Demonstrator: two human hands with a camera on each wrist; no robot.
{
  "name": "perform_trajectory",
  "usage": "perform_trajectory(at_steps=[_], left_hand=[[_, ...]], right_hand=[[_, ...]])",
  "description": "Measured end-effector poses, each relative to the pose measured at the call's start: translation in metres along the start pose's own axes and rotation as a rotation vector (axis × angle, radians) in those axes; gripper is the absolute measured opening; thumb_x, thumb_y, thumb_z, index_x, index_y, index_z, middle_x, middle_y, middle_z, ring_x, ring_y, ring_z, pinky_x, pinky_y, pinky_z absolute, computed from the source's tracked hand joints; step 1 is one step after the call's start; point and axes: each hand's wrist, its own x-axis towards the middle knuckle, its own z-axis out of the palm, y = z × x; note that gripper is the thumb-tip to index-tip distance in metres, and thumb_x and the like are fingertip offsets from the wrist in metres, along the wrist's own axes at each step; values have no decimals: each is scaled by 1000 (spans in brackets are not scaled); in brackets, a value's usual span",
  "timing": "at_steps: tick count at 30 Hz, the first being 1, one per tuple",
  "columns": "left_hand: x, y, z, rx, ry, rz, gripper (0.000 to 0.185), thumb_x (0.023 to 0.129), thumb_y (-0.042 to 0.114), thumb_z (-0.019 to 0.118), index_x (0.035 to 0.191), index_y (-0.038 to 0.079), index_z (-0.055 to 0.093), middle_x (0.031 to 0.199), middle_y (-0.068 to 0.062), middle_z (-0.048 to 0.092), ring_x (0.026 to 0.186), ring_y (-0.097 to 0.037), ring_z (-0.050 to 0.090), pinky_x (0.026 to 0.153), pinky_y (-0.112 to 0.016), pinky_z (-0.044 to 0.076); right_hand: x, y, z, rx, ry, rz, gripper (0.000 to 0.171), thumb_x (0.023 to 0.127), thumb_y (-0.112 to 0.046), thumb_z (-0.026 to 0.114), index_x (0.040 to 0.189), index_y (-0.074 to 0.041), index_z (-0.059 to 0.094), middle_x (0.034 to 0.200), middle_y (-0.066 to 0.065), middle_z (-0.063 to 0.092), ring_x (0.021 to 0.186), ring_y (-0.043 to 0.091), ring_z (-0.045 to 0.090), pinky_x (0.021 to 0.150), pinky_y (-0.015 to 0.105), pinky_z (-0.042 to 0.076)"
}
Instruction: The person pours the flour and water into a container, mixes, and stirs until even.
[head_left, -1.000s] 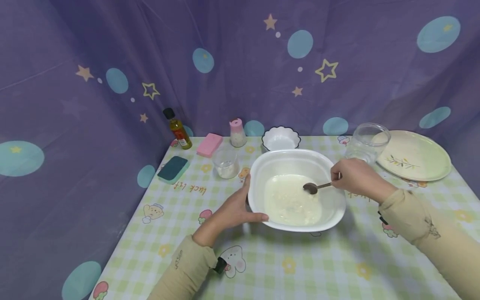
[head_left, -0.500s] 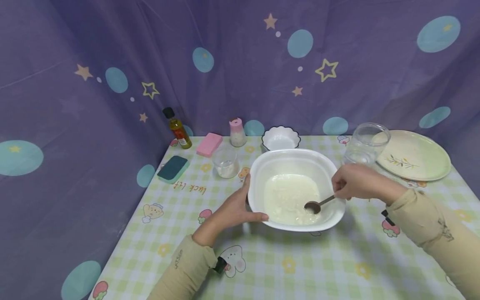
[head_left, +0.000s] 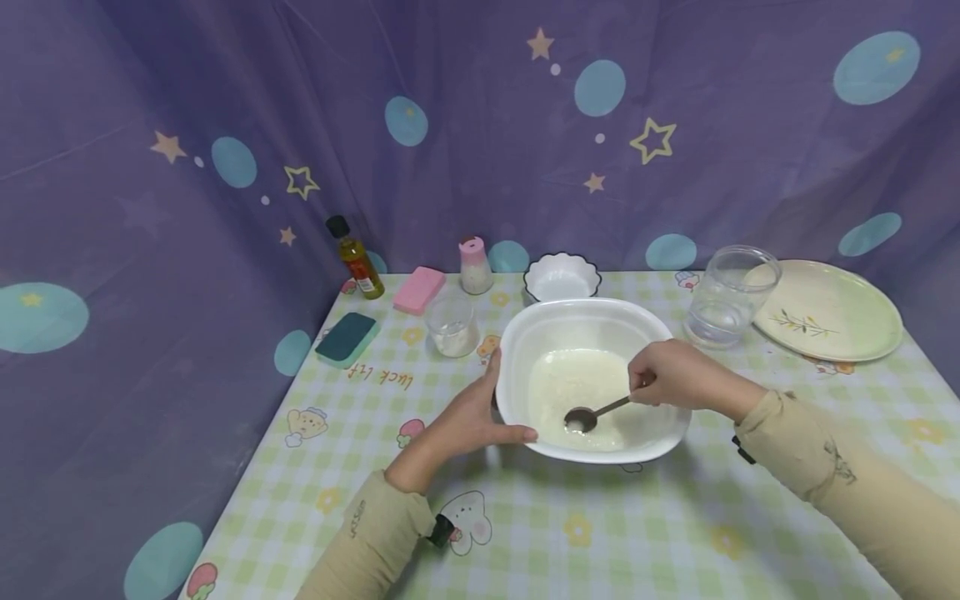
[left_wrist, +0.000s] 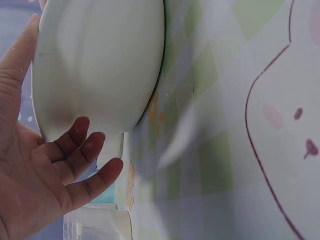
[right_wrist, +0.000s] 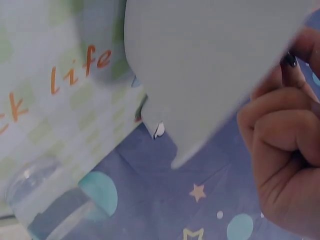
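Sliding leftward, the dark spoon has come, in the last half second, from the right part of the pale liquid to about its middle, on the person's side; from my remote screen I cannot tell how deep it dips; the right hand has travelled with it, pinching the handle, and no longer hides the foot of the clear jar; the left hand has kept its place, holding the white bowl at its left side, with the thumb over the rim; the bowl stays upright on the tablecloth; for me this means that the liquid is being worked in strokes, and I judge the bowl steady enough for them; whether lumps remain, I cannot tell surely
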Motion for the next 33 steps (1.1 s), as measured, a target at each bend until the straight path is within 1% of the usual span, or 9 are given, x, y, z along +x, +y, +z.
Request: perform_trajectory(at_steps=[7, 12, 16, 23, 29, 33], left_hand=[[0, 0, 0, 2, 1, 12, 134, 68, 54, 85, 155, 28, -13, 162, 1, 7, 142, -14, 24, 111, -41, 28], [0, 0, 0, -1, 0, 22, 133, 68, 55, 84, 154, 28, -13, 162, 0, 10, 142, -14, 26, 111, -42, 29], [0, 0, 0, -6, -2, 30, 133, 68, 55, 84, 155, 28, -13, 162, -1, 11, 141, -15, 27, 110, -44, 30], [0, 0, 0, 4, 2, 7, 134, 67, 56, 84, 155, 26, -13, 161, 0, 13, 140, -13, 28, 111, -40, 29], [0, -1, 0, -4, 3, 22, 134, 67, 57, 84, 155, 26, -13, 161, 0, 12, 141, -15, 28, 111, -42, 30], [0, -1, 0, -8, 1, 20, 133, 68, 56, 84, 154, 28, -13, 161, 1, 11, 140, -14, 28, 111, -41, 30]], right_hand=[[11, -6, 16, -17, 95, -33, 24, 79, -6, 73, 63, -20, 62, 59, -14, 52, 59, 7, 44, 62, 28, 39], [20, -10, 23, -31, 155, -23, 23, 79, -7, 74, 63, -20, 64, 59, -14, 55, 60, 7, 47, 64, 30, 40], [27, -10, 28, -35, 199, 1, 22, 79, -7, 73, 63, -19, 65, 58, -13, 54, 60, 8, 46, 63, 30, 39], [36, -5, 33, -54, 282, 63, 19, 78, -8, 74, 63, -18, 67, 59, -11, 58, 57, 10, 48, 60, 32, 41], [41, 3, 31, -84, 335, 114, 18, 79, -9, 72, 64, -17, 68, 61, -8, 61, 57, 13, 50, 61, 35, 43], [40, 8, 26, -99, 360, 142, 18, 79, -9, 69, 63, -16, 66, 62, -7, 60, 58, 15, 51, 59, 36, 43]])
